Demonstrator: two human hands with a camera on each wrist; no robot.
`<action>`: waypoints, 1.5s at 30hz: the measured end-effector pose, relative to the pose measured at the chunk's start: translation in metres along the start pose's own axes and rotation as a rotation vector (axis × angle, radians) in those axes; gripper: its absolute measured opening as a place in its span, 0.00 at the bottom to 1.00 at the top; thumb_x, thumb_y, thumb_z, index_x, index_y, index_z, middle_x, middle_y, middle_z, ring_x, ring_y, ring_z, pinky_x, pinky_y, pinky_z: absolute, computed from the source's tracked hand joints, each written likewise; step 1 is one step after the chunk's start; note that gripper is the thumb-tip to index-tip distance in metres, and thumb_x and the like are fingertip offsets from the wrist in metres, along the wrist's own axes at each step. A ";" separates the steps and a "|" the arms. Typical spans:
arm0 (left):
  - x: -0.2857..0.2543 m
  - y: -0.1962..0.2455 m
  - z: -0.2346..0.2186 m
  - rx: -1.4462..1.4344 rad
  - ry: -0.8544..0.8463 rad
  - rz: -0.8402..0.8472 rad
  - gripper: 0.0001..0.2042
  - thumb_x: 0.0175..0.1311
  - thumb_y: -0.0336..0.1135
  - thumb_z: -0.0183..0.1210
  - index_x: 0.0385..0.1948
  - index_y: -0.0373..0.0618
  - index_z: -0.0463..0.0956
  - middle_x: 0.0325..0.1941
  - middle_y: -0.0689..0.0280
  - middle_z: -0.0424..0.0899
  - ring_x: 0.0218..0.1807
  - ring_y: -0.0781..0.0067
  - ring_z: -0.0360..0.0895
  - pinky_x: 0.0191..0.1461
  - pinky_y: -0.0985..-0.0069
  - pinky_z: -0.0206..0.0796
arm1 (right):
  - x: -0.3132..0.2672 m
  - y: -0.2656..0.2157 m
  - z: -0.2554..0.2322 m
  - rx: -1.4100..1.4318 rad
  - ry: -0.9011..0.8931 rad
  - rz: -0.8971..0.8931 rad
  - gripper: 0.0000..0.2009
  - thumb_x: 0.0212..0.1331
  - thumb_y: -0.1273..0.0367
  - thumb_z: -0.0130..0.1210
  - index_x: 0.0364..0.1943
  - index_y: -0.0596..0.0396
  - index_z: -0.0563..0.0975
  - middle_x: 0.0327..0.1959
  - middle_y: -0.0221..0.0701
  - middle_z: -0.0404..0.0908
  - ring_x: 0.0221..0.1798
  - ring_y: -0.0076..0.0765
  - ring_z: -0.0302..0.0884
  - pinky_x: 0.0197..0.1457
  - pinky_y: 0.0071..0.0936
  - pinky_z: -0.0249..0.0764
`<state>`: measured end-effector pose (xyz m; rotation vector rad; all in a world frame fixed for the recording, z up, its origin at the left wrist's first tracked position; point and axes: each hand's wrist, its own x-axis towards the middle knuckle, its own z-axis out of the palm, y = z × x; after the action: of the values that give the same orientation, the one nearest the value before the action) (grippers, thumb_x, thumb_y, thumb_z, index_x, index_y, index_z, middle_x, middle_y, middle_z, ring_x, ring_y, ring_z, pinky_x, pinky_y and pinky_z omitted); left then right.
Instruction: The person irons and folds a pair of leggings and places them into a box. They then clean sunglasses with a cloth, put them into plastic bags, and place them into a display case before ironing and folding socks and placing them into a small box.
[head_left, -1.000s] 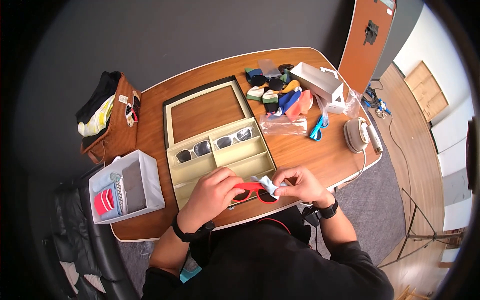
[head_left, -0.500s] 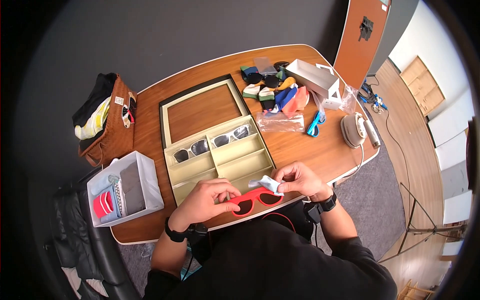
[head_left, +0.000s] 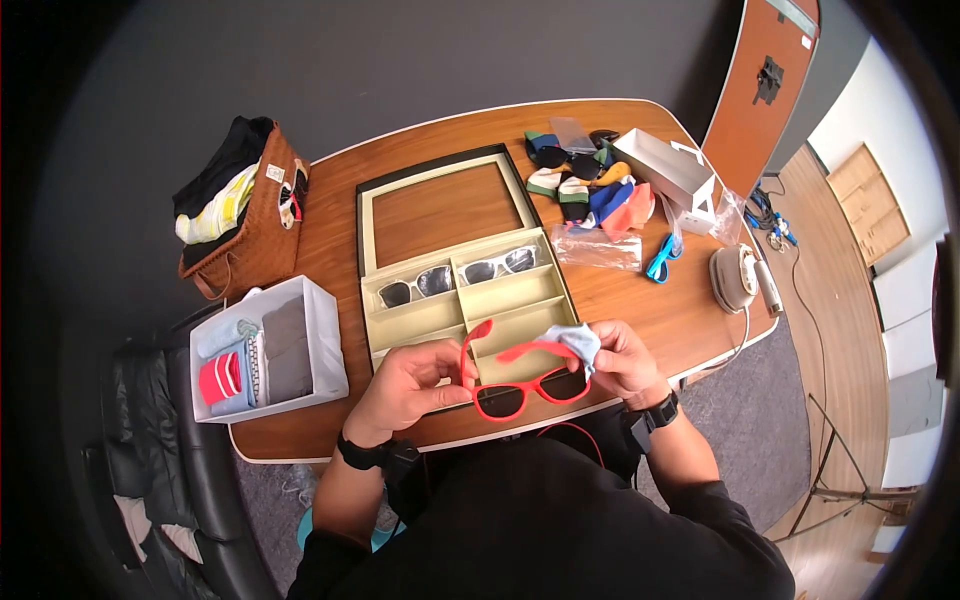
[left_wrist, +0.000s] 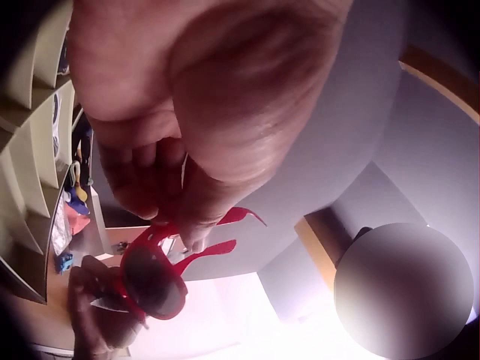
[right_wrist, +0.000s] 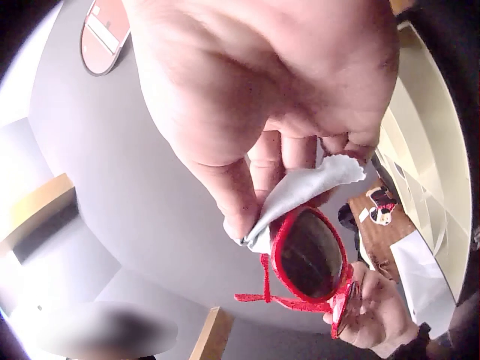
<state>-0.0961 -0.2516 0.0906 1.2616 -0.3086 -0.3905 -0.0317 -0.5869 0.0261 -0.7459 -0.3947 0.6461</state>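
Over the table's front edge, my left hand (head_left: pixel 415 388) pinches one end of a pair of red sunglasses (head_left: pixel 500 402) between thumb and fingers. Their temples are unfolded and point up and away from me. At the other end my right hand (head_left: pixel 628 362) holds a light blue-grey cloth (head_left: pixel 580 345) against the frame by the hinge. In the right wrist view the cloth (right_wrist: pixel 307 184) is folded between thumb and fingers, beside a dark lens (right_wrist: pixel 311 251). Behind the hands lies a cream-lined display case (head_left: pixel 515 288), its upper row holding two white-framed sunglasses (head_left: pixel 430 283).
At the back right are a pile of colourful fabric (head_left: pixel 600 200), black sunglasses (head_left: pixel 568 160) and a white box (head_left: pixel 670 170). Blue sunglasses (head_left: pixel 660 262) and a handheld steamer (head_left: pixel 735 278) lie nearer. A white bin (head_left: pixel 335 355) of folded clothes and a brown basket (head_left: pixel 265 215) stand left.
The red sunglasses have turned so their temples now show pointing upward. My right hand with the cloth has shifted to their right end. My left hand keeps hold of the other end.
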 end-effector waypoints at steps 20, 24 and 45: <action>-0.002 0.020 0.009 0.199 0.269 0.151 0.06 0.66 0.17 0.69 0.43 0.30 0.86 0.41 0.62 0.90 0.43 0.76 0.85 0.52 0.77 0.78 | 0.007 -0.006 0.043 -0.538 0.512 -0.249 0.02 0.69 0.77 0.66 0.39 0.58 0.83 0.52 0.29 0.80 0.55 0.27 0.78 0.60 0.25 0.75; 0.021 0.005 0.030 0.294 0.301 0.130 0.09 0.68 0.21 0.70 0.47 0.32 0.87 0.42 0.62 0.92 0.43 0.78 0.86 0.51 0.77 0.78 | 0.010 -0.001 0.072 -0.604 0.278 -0.402 0.05 0.65 0.81 0.68 0.41 0.62 0.83 0.55 0.34 0.78 0.56 0.28 0.80 0.60 0.28 0.78; 0.031 -0.013 0.074 0.827 0.409 0.388 0.07 0.64 0.20 0.69 0.41 0.37 0.82 0.37 0.56 0.89 0.38 0.57 0.88 0.41 0.65 0.79 | 0.025 0.034 0.085 -0.278 0.413 -0.208 0.11 0.69 0.79 0.66 0.54 0.64 0.82 0.42 0.34 0.91 0.43 0.24 0.88 0.46 0.21 0.83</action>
<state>-0.1019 -0.3324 0.0986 1.9949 -0.3672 0.3785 -0.0729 -0.5093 0.0618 -1.0619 -0.1776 0.2313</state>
